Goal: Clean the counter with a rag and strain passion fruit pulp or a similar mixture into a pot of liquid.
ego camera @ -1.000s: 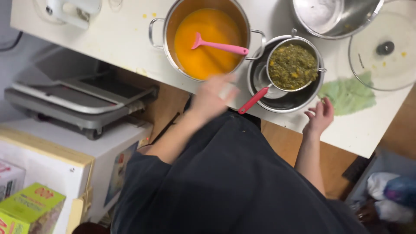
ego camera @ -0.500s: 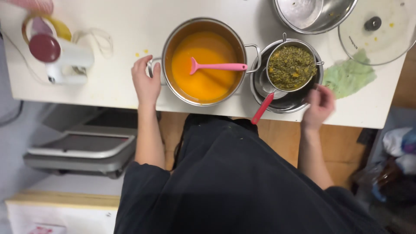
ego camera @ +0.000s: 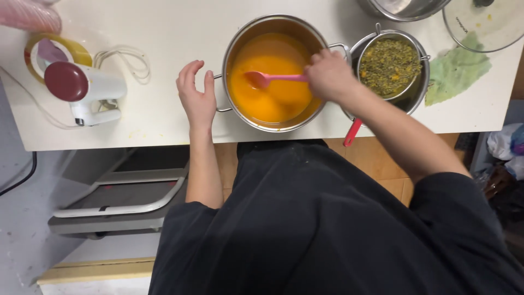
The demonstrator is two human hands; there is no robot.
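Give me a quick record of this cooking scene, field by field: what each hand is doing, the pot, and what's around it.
Left hand: left hand rests on the white counter, beside the pot's handle, holding nothing.
Right hand: right hand grips the pink spoon over the pot.
Pot: steel pot, filled with smooth orange liquid; spoon bowl dips into it.
Right of pot: strainer of green-yellow solids set in a second pan, red handle sticking out.
Left of pot: white hand blender with coiled cord.
Far right: glass lid, green cloth.

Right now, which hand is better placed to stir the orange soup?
The right hand: it already grips the pink spoon, whose bowl sits in the soup. The left hand lies open on the table beside the pot.
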